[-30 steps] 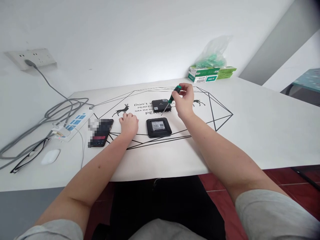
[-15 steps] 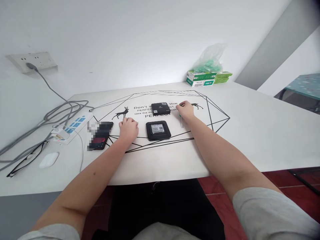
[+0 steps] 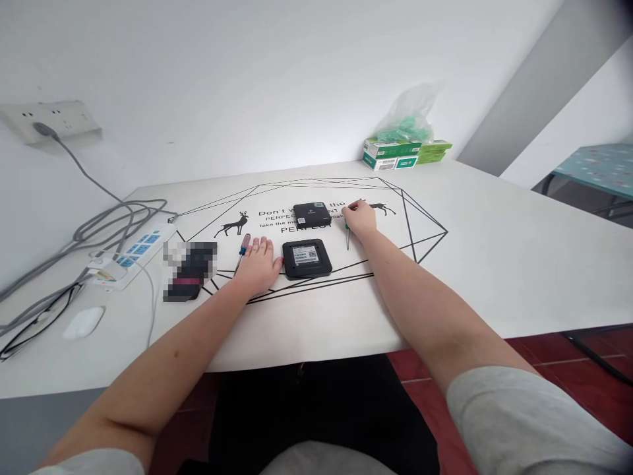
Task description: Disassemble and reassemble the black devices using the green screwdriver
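Note:
My left hand (image 3: 260, 264) lies flat on the white table with its fingers stretched out, holding nothing. Just beside its fingers is a screwdriver (image 3: 244, 245) with a bluish and reddish handle; its lower shaft runs along the hand's left side. A black square device (image 3: 306, 258) with a white label facing up sits right of my left thumb. Behind it is a second black square device (image 3: 312, 214) with small stickers. My right hand (image 3: 361, 218) is closed on another screwdriver (image 3: 347, 237); a bit of green handle and the metal shaft show, the rest being hidden by the fingers.
A phone (image 3: 195, 270), partly pixelated, lies left of my left hand. Farther left are a power strip (image 3: 138, 254), grey cables (image 3: 106, 224), glasses (image 3: 42, 320) and a white case (image 3: 85, 322). Green and white boxes (image 3: 393, 155) under a plastic bag (image 3: 413, 115) stand against the wall.
My left hand has opened out flat and moved slightly right, closer to the labelled device, and the screwdriver beside it now shows. My right hand keeps its screwdriver. The view has shifted slightly.

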A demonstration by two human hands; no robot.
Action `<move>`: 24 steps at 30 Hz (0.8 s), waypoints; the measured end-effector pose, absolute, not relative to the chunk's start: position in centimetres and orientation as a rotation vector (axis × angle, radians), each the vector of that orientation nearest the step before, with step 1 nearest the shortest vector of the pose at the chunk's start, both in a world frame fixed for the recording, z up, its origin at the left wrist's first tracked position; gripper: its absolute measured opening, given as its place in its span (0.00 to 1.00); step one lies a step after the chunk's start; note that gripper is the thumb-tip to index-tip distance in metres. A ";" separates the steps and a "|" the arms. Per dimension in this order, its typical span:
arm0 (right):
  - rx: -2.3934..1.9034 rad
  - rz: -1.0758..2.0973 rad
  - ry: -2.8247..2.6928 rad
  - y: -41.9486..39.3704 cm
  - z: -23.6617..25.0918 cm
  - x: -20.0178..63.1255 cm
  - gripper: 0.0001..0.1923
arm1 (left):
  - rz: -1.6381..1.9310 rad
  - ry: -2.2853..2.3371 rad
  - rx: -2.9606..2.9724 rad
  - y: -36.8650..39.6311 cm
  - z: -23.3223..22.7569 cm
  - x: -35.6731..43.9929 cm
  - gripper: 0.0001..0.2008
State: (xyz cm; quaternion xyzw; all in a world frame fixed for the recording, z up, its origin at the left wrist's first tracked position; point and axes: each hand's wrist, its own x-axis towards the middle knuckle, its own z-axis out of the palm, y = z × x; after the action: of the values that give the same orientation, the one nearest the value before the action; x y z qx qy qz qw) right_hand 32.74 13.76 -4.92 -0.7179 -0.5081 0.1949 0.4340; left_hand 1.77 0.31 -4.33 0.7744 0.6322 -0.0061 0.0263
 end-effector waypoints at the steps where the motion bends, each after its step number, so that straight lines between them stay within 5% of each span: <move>1: -1.793 0.479 -1.274 13.8 -4.9 32.7 0.06 | -0.015 1.952 2.388 0.6 -4.3 1.7 0.38; 16: -1.865 0.404 -1.444 14.1 -5.0 32.3 0.12 | 0.289 2.087 2.436 2.0 -3.5 1.0 0.36; 20: -1.872 0.402 -1.495 14.2 -5.1 32.3 0.13 | 0.425 2.473 2.172 2.1 -2.1 -1.0 0.28; 24: -1.883 0.418 -1.507 14.4 -5.1 32.4 0.14 | 0.428 2.350 1.985 2.7 -2.0 -2.4 0.22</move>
State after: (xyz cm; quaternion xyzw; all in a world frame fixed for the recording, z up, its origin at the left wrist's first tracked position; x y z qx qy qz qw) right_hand 32.40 14.37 -5.11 -0.7234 -0.5789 0.1605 0.3402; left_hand -2.45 2.71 -2.03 0.6390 0.7565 0.1377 0.0177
